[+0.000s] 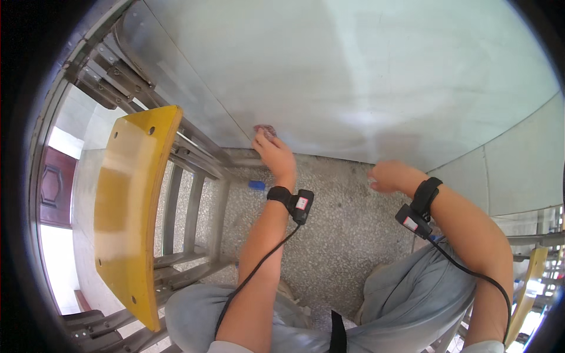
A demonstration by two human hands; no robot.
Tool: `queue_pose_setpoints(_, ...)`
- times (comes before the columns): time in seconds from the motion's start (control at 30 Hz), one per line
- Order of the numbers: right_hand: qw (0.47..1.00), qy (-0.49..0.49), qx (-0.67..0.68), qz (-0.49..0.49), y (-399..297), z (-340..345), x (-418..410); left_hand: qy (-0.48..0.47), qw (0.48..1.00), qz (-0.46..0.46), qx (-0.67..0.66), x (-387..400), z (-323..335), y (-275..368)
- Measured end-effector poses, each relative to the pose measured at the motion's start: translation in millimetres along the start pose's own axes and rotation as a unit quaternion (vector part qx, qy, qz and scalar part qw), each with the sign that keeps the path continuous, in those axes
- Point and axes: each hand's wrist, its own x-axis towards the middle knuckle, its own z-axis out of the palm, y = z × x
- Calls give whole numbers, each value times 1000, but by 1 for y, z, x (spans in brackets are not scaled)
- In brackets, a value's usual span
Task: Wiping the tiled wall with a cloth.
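Note:
My left hand (276, 156) grips a small crumpled reddish cloth or pad (266, 130) and presses it against the lower part of the pale tiled wall (318, 97), close to a vertical tile joint. Low in front of the same wall, to the right, is my right hand (388, 177) with curled fingers. A small pale spot shows at its fingertips, and I cannot tell whether anything is held there. Each wrist wears a black strap with a cabled device, the left device (302, 206) and the right device (414, 220).
A yellow wooden chair seat (128, 212) on a grey metal frame (218, 220) stands close on my left. Beneath it lies a small blue object (257, 185) on the speckled floor (326, 229). Another yellow board (532, 282) is at the far right. My knees flank the floor.

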Motion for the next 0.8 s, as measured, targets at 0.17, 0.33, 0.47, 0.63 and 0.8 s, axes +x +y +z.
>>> queue_pose_setpoints(0.17, 999, -41, -13, 6, -1, -5, 3, -108, 993, 43, 27, -37, 5, 17)
queue_pose_setpoints(0.33, 1000, 6, 30, 2, 4, 1, 2, -151, 985, 69, -44, -44, 11, 8)
queue_pose_setpoints(0.47, 1000, 22, 21, 1, 4, -4, 3, -11, 998, -44, -33, -18, 6, -35)
queue_pose_setpoints(0.63, 1000, -9, 16, 11, 20, 18, 6, -190, 967, 154, -67, -52, 20, 6)
queue_pose_setpoints(0.8, 999, 38, 25, -1, 3, -1, 6, -65, 991, -96, -68, -23, 19, -72)
